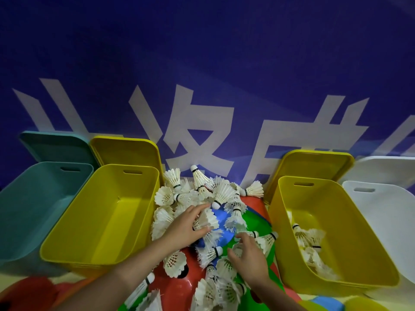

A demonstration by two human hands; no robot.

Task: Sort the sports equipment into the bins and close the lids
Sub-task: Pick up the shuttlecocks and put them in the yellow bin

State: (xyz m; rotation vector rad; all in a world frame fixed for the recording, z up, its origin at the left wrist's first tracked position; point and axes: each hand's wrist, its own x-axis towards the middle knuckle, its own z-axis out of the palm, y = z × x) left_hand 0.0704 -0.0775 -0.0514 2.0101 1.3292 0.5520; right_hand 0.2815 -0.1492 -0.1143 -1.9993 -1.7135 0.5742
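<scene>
Left hand (pixel 187 223) curled around a white shuttlecock (pixel 207 219), fingers gripping its skirt. Right hand (pixel 248 254) half closed, fingertips among feathers; what it grips, if anything, cannot be told. Both work in the shuttlecock pile (pixel 202 198) lying on coloured discs (pixel 179 281). Left: empty yellow bin (pixel 107 212), then teal bin (pixel 33 198). Right: yellow bin (pixel 336 232) holding some shuttlecocks, then white bin (pixel 386 221). All lids up.
</scene>
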